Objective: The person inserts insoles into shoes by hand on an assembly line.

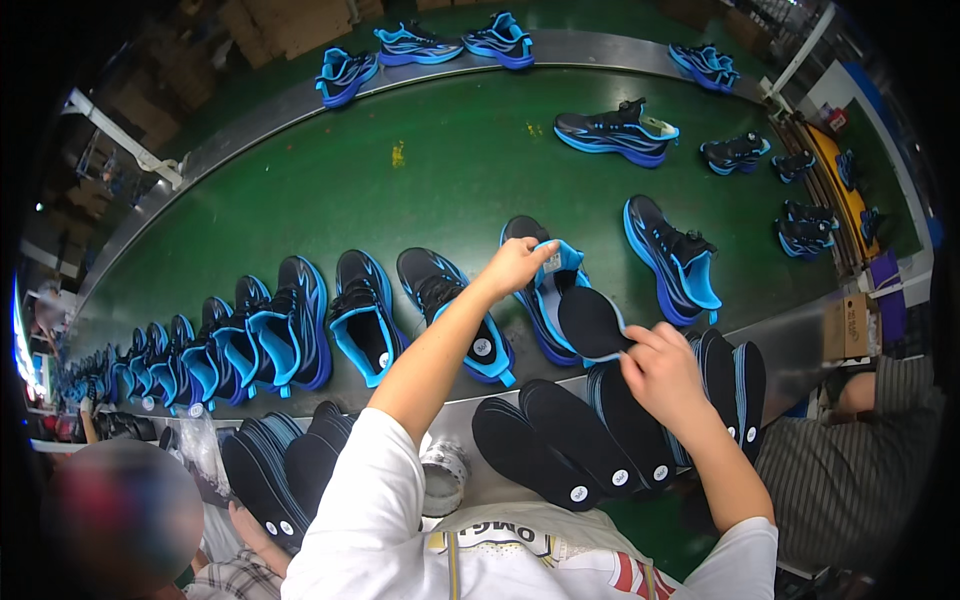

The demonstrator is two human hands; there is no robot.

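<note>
My left hand [514, 266] is closed on the tongue of a black and blue sports shoe [541, 322], which stands toe-away on the green surface. In my right hand [664, 372], the fingers pinch the edge of a black insole [592, 322]. The insole is tilted at the shoe's opening; its far end is hidden inside or behind the collar. Left of this shoe stands another sports shoe [437, 280] with a white round label inside. To the right, one more sports shoe [662, 250] has a bare blue lining.
The green belt-like surface [300, 170] has a metal rim. A long row of shoes [290, 330] runs left. Near the front edge lie stacks of black insoles [545, 440] and a whitish can [444, 478]. Co-workers sit at left [130, 520] and right [850, 470].
</note>
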